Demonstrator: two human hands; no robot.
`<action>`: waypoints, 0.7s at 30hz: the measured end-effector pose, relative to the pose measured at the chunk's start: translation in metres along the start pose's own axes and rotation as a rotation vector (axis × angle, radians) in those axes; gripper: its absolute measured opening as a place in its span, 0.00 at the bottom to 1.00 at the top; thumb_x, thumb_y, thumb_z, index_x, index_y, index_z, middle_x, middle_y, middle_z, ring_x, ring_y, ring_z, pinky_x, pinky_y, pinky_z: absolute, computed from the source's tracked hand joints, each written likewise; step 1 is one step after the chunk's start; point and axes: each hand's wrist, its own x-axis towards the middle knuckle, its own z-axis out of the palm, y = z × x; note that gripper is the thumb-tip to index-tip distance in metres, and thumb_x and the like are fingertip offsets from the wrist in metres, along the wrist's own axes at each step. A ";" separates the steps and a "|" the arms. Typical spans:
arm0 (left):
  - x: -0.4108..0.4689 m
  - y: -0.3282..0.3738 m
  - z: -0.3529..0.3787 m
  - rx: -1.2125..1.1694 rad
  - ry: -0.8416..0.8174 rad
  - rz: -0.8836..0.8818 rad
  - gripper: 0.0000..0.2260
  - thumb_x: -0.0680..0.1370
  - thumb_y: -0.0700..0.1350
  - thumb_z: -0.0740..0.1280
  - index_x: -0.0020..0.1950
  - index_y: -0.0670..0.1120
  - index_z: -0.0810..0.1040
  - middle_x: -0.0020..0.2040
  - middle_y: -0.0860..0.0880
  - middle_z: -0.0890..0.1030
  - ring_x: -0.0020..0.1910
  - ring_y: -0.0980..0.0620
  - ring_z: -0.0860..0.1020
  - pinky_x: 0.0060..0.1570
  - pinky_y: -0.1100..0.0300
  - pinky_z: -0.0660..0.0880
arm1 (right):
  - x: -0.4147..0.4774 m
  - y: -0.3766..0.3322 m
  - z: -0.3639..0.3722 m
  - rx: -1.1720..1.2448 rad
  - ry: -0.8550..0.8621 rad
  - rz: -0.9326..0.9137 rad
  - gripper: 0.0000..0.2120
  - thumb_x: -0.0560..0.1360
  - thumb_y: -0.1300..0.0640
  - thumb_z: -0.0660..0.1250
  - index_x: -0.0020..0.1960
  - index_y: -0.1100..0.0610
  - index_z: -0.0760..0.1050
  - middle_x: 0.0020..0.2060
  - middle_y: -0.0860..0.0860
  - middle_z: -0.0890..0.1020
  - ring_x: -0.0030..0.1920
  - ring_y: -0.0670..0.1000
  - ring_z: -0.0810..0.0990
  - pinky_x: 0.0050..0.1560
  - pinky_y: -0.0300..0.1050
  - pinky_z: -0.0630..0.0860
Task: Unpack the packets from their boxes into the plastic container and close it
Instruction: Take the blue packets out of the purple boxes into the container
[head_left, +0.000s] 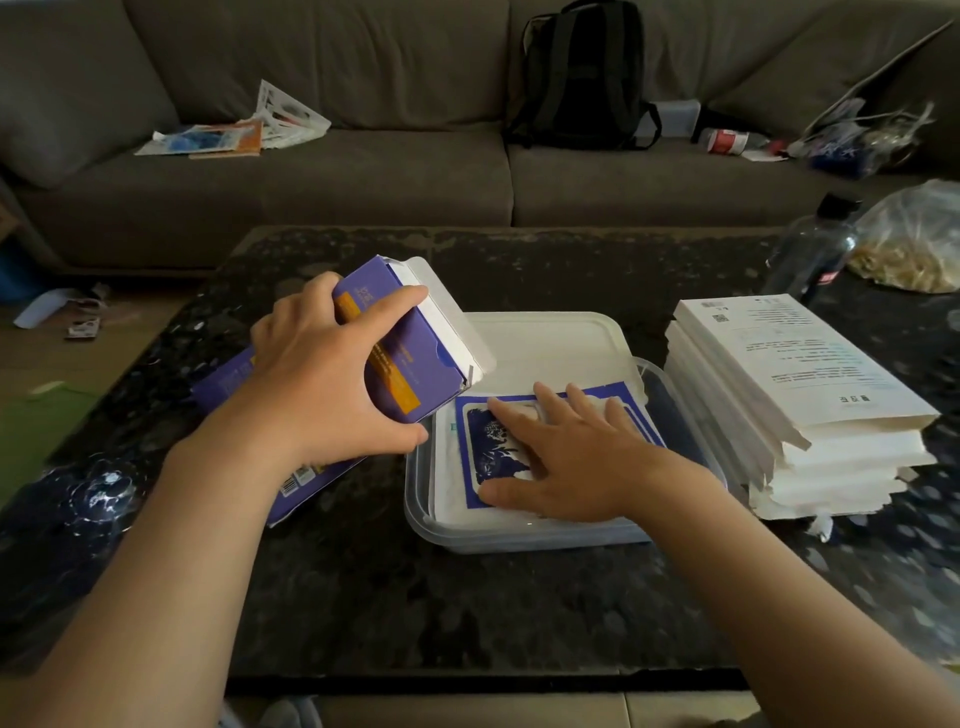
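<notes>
My left hand (332, 374) grips a purple and orange box (415, 343), tilted with its open white flap over the left rim of the clear plastic container (519, 535). A blue and white packet (483, 447) lies flat inside the container, and my right hand (566, 457) presses on it with straight fingers. The container's white lid (545, 338) lies behind it. Under my left wrist a second purple box (234, 379) lies flat on the table. A stack of white packets (789, 395) stands to the right of the container.
The dark speckled table (415, 597) also carries a clear bottle (815, 249) and a plastic bag (919, 239) at the far right. A sofa (363, 182) with papers and a black backpack (582, 78) runs behind the table.
</notes>
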 end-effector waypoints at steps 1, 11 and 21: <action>0.000 0.001 0.001 -0.002 0.001 0.004 0.54 0.59 0.67 0.78 0.76 0.70 0.48 0.76 0.47 0.51 0.74 0.39 0.54 0.73 0.40 0.55 | 0.001 -0.002 0.001 0.005 -0.002 0.009 0.50 0.60 0.19 0.40 0.79 0.36 0.35 0.82 0.50 0.44 0.81 0.64 0.43 0.76 0.73 0.45; 0.001 0.004 0.003 0.004 -0.012 0.014 0.54 0.60 0.67 0.78 0.77 0.69 0.48 0.77 0.47 0.49 0.75 0.38 0.52 0.73 0.40 0.54 | 0.004 -0.010 0.003 0.000 0.019 0.063 0.37 0.74 0.24 0.41 0.79 0.35 0.35 0.82 0.51 0.40 0.80 0.65 0.38 0.75 0.74 0.42; -0.001 0.006 0.005 0.000 -0.020 0.052 0.54 0.60 0.67 0.78 0.77 0.69 0.48 0.75 0.50 0.50 0.73 0.41 0.54 0.73 0.42 0.55 | 0.007 -0.010 0.007 0.027 -0.059 0.064 0.44 0.64 0.21 0.35 0.76 0.32 0.30 0.82 0.50 0.37 0.80 0.63 0.35 0.75 0.74 0.38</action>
